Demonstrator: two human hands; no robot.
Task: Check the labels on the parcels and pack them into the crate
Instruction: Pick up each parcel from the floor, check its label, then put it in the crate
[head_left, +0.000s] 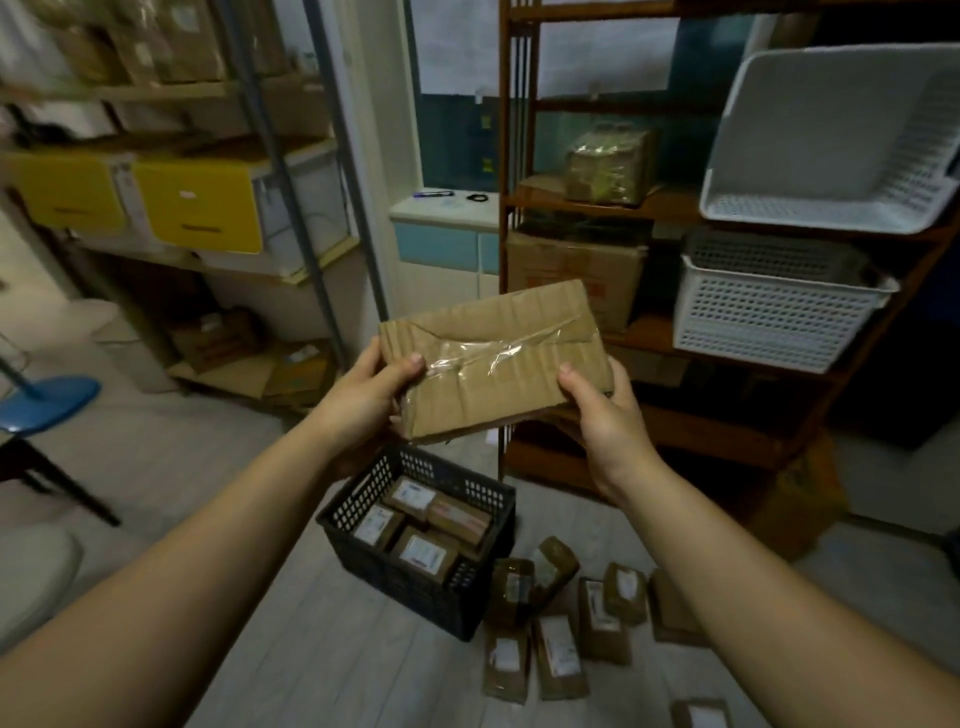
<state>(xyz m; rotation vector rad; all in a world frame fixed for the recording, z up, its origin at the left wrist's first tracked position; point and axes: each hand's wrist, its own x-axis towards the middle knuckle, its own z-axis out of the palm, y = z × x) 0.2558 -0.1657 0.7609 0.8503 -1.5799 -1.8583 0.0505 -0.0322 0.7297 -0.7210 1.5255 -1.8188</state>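
I hold a flat brown cardboard parcel up in front of me, its taped side facing me and no label showing. My left hand grips its left edge, and my right hand grips its right edge. Below it on the floor stands a black perforated crate with several labelled parcels inside. To the right of the crate several more brown parcels with white labels lie loose on the floor.
A brown wooden shelf stands behind the parcel, with white baskets and cardboard boxes on it. A metal rack with yellow-fronted bins is at the left. A blue stool stands at the far left.
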